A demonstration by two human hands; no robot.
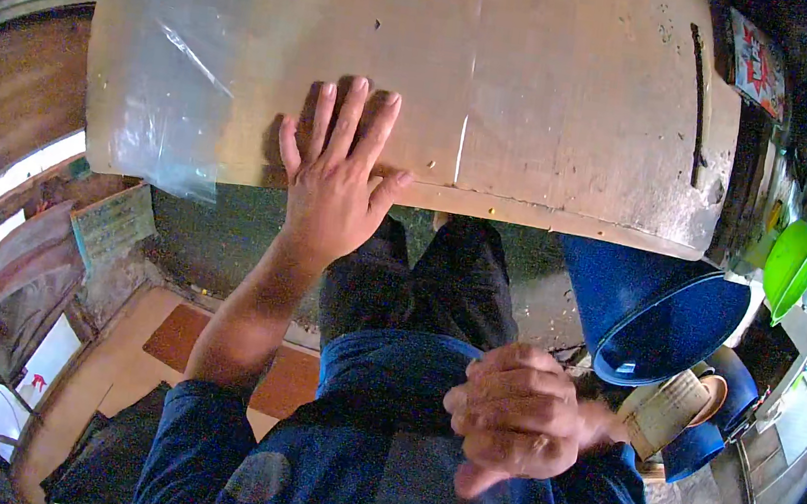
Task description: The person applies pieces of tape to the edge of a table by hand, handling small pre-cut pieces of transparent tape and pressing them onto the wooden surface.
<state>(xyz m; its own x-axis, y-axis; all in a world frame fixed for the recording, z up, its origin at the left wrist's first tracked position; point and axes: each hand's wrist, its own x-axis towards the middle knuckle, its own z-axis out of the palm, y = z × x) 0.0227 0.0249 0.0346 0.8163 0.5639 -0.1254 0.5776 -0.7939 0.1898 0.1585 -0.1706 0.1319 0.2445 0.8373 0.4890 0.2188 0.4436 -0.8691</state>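
Note:
My left hand (340, 169) lies flat near the front edge of a tan work table (541, 118), fingers spread and holding nothing. My right hand (519, 417) is raised before my chest, its fingers curled in and somewhat blurred; whether something small is inside cannot be seen. To the left of my left hand, a sheet of clear plastic (171, 110) covers part of the tabletop and hangs slightly over the edge. Small crumbs dot the surface, and a long dark slit or mark (695, 106) runs near its right end.
A large blue plastic drum or bucket (673, 330) lies tilted under the table's right front edge. Beyond it are smaller blue containers (696, 450) and a beige container (663, 412). A bright green basin (793, 266) stands at the right. A board (116, 224) leans at the lower left.

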